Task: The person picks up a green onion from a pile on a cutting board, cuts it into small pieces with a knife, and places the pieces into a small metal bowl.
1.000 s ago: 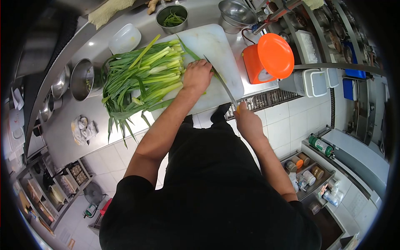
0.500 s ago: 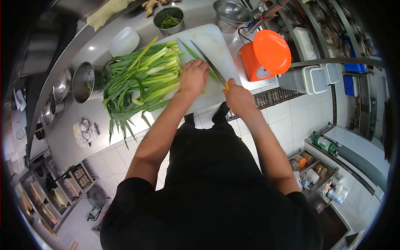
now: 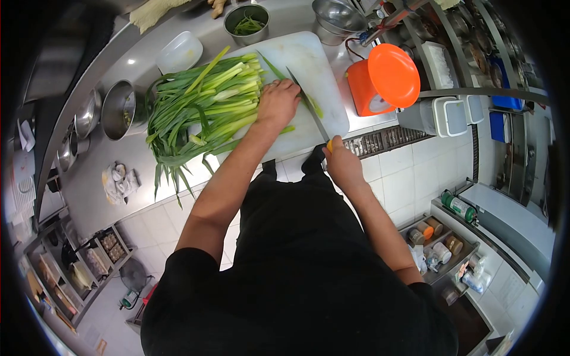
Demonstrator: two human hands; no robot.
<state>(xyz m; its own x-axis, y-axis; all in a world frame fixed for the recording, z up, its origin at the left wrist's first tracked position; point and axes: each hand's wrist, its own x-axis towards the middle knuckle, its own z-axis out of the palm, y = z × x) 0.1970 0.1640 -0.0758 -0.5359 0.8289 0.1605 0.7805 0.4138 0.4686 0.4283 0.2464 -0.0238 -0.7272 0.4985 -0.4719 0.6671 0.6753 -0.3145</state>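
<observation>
On the white cutting board (image 3: 297, 48) lies a big bunch of scallions (image 3: 219, 98), white stalks toward the right and green leaves hanging over the counter's front edge. My left hand (image 3: 278, 107), fingers curled and pressed together, holds down a scallion leaf (image 3: 273, 67) just right of the bunch. My right hand (image 3: 344, 165) is wrapped round the yellow handle of a kitchen knife (image 3: 313, 114). The long blade slants across the leaf, its tip just right of my left fingers. Part of the leaf is hidden under my left hand.
An orange kitchen scale (image 3: 363, 89) stands right of the board. Behind is a steel pot (image 3: 246, 37) with cut greens. A white plastic container (image 3: 180, 52), a steel pot (image 3: 119, 113) and a crumpled cloth (image 3: 120, 182) are at the left.
My right hand has drawn the knife back toward my body and slightly right. My left hand stays on the leaf, almost in the same place.
</observation>
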